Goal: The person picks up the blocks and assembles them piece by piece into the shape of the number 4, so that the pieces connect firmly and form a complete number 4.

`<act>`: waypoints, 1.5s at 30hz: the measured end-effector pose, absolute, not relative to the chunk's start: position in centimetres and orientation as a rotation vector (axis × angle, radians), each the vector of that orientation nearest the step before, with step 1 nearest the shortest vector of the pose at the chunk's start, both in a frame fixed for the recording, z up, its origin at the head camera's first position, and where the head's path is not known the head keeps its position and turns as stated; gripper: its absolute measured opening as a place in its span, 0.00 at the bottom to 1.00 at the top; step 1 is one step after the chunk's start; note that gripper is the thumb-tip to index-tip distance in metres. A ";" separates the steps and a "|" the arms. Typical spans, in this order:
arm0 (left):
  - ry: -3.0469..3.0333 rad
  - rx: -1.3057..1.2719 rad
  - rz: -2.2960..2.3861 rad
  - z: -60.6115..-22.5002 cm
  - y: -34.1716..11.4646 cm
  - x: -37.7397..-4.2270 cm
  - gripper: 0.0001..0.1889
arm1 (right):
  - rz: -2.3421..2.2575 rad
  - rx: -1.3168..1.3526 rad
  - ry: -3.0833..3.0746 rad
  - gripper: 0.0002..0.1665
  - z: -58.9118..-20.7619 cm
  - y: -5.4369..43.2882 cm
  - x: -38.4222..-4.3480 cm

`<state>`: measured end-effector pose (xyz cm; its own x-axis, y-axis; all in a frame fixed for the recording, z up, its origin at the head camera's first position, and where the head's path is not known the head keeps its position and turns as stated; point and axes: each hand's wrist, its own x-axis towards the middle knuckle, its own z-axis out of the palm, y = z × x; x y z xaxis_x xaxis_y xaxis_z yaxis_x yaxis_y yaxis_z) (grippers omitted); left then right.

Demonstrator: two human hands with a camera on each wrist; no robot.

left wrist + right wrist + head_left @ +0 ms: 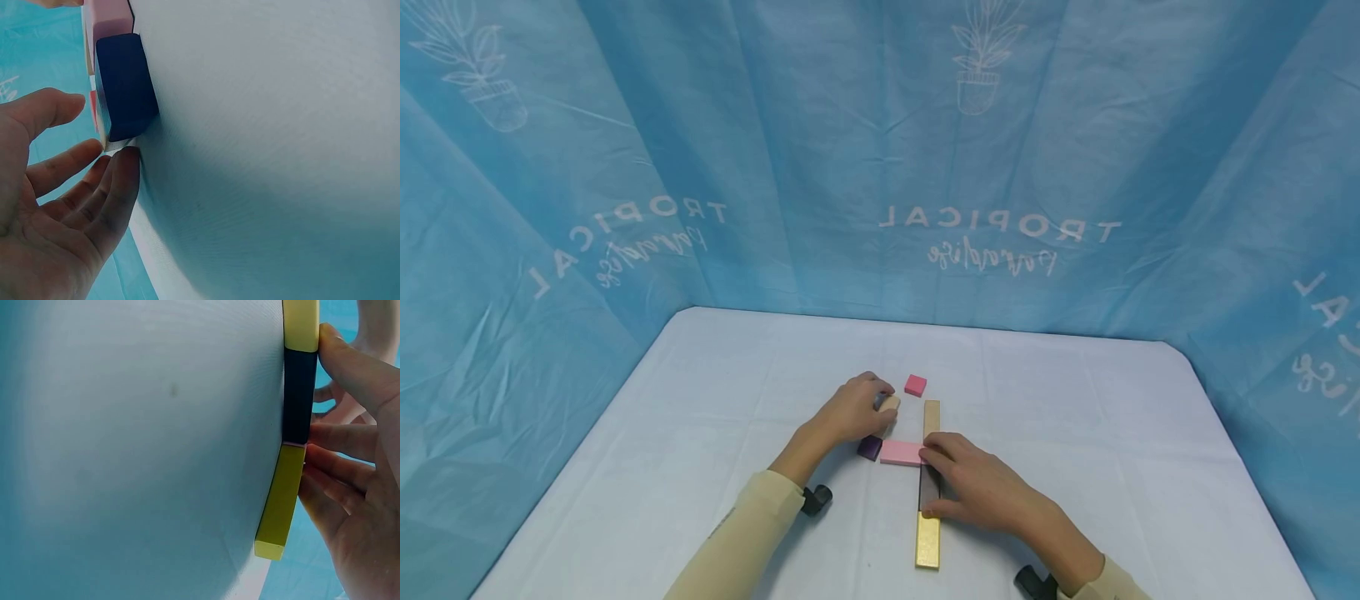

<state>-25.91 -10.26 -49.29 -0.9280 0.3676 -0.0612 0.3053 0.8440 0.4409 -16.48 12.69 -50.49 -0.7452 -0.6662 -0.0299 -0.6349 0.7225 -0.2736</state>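
In the head view my left hand (850, 408) has its thumb and fingers about a light wooden block (890, 403), behind a dark purple block (869, 448). The left wrist view shows its fingertips right at the end of that dark block (127, 87), which looks navy there. My right hand (981, 483) rests on a straight row of blocks, spanning the dark grey one (929, 490). Its thumb lies by the gold block (928, 542); its other fingertips lie where a pink block (900, 452) meets the row. A tan block (932, 417) forms the row's far end.
A small coral-pink block (915, 385) lies apart, beyond the left hand. All of it sits on a white-covered table (760, 367). Blue printed curtains (880, 167) stand at the back and sides. Each wrist carries a small black camera (817, 500).
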 end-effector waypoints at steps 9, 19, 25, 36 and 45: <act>2.896 0.484 0.650 -48.6 -9.9 -26.3 0.19 | -0.383 -1.041 2.788 0.50 -50.4 12.6 -16.4; 2.899 0.505 0.628 -48.4 -8.9 -27.4 0.19 | -0.376 -1.071 2.801 0.49 -50.2 12.8 -16.5; 2.897 0.523 0.608 -48.1 -8.6 -27.7 0.19 | -0.395 -1.065 2.785 0.49 -50.1 12.8 -16.4; 2.869 0.547 0.613 -48.2 -7.7 -28.4 0.19 | -0.388 -1.068 2.796 0.50 -50.1 12.7 -16.4; 2.880 0.621 0.626 -48.8 -6.8 -29.1 0.21 | -0.401 -1.070 2.795 0.49 -50.3 12.9 -16.3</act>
